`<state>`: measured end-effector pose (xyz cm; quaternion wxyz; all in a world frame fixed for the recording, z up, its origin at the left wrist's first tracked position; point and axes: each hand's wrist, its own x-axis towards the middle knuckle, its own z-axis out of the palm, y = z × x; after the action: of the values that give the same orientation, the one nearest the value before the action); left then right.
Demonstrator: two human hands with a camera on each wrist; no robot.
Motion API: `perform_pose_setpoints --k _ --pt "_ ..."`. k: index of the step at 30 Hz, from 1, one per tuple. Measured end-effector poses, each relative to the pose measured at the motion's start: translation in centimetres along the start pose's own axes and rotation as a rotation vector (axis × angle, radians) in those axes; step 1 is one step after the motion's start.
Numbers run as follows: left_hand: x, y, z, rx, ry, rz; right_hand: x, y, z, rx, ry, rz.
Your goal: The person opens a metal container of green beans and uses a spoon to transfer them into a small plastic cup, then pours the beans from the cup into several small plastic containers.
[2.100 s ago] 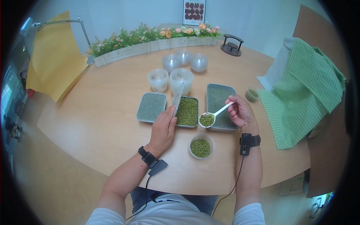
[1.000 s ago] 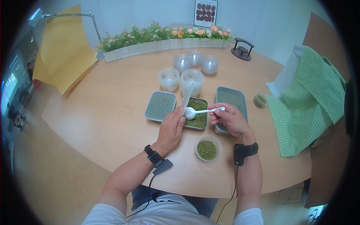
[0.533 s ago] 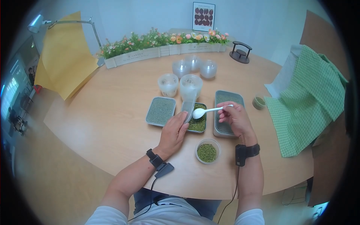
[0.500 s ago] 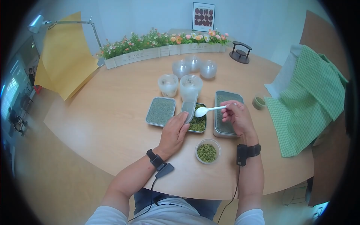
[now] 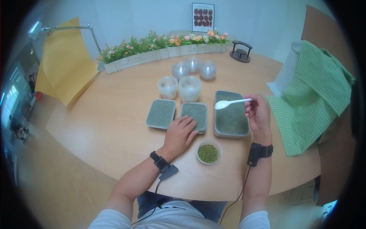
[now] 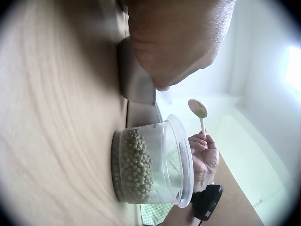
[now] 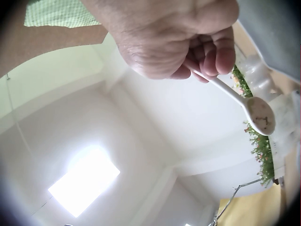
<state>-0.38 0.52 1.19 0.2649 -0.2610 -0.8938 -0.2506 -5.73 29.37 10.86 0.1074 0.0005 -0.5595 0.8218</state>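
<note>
My left hand [image 5: 178, 136] lies with extended fingers on the greyish see-through lid [image 5: 194, 111] of the middle tin. A strip of green beans shows under the lid's front edge. My right hand [image 5: 260, 114] pinches the handle of a white plastic spoon [image 5: 224, 104], held above the right-hand lidded box [image 5: 232, 122]. In the right wrist view the bowl of the spoon [image 7: 261, 115] has only small dark specks in it. In front of the tins stands a clear plastic cup [image 6: 162, 146], partly filled with green beans.
A closed tin [image 5: 161, 113] sits at the left. Behind are two plastic tubs [image 5: 190, 91] and several clear round containers [image 5: 207, 70]. Flower boxes [image 5: 145, 60] line the back. A green checked cloth [image 5: 305, 99] hangs at the right.
The left hand has lowered the lid, earlier held tilted, onto the middle tin. The right hand tipped the spoon's beans out over that tin, then drew it right, above the right-hand box.
</note>
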Motion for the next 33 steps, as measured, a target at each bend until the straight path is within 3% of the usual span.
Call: perform_pose_setpoints --k 11,14,16,20,33 --pt "0.4 1.1 -0.8 0.044 -0.089 0.000 0.0 0.0 0.2 0.031 -0.018 0.041" --pt "0.4 1.1 -0.7 0.135 -0.105 0.072 0.0 0.1 0.2 0.031 -0.036 0.027" --pt "0.4 1.0 -0.6 0.142 -0.181 0.038 -0.3 -0.1 0.4 0.042 -0.037 0.021" --pt "0.3 0.9 -0.1 0.245 -0.128 0.126 -0.5 -0.4 0.8 0.066 -0.052 0.018" --pt "0.8 0.8 -0.8 0.344 -0.300 0.158 -1.7 -2.1 1.3 0.125 -0.070 -0.021"
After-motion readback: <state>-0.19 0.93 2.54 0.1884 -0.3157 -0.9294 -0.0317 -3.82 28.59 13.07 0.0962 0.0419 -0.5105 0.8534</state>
